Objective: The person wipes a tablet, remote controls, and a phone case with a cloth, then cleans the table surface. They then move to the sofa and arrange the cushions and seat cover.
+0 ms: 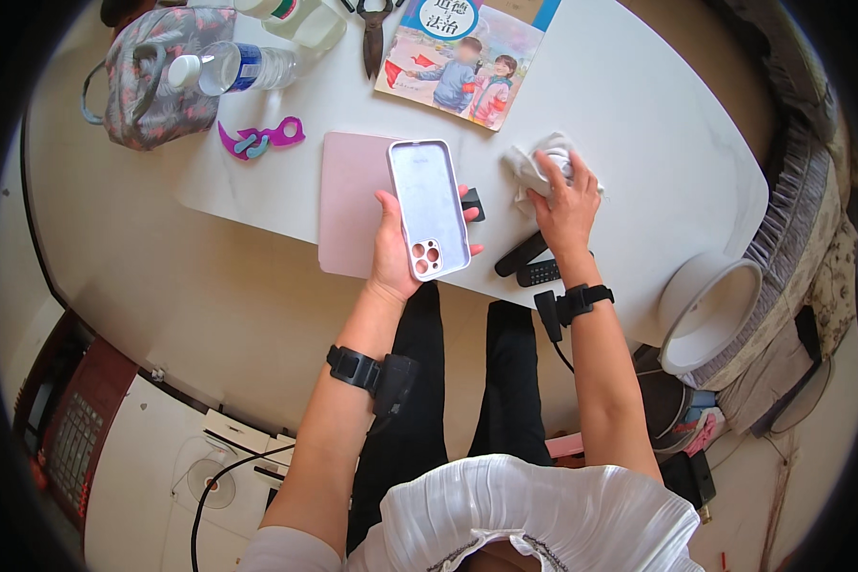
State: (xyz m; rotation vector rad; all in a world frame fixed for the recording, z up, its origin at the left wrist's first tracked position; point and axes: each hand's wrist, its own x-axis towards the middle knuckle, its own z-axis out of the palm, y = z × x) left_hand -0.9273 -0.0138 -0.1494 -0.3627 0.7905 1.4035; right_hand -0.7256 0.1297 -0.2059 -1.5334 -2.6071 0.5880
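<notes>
My left hand (392, 261) holds a phone case (429, 193) from below, above the table's near edge. The case is pale lavender inside with a white rim. Its round camera cutouts are at the near end, and no phone sits in it. Under that hand lies a flat pink cover or folder (350, 207), partly hidden and jutting past the table edge. A small black object (475, 204) shows behind my left fingertips. Farther right, my right hand (568, 207) grasps a crumpled white cloth (525, 168) on the tabletop, fingers curled over it.
Two black remote controls (520, 254) lie below my right wrist. A white basin (711, 314) tilts at the table's right edge. Toward the back are a textbook (465, 71), scissors (373, 43), plastic bottles (218, 68), a purple toy knife (261, 139) and a patterned bag (164, 79).
</notes>
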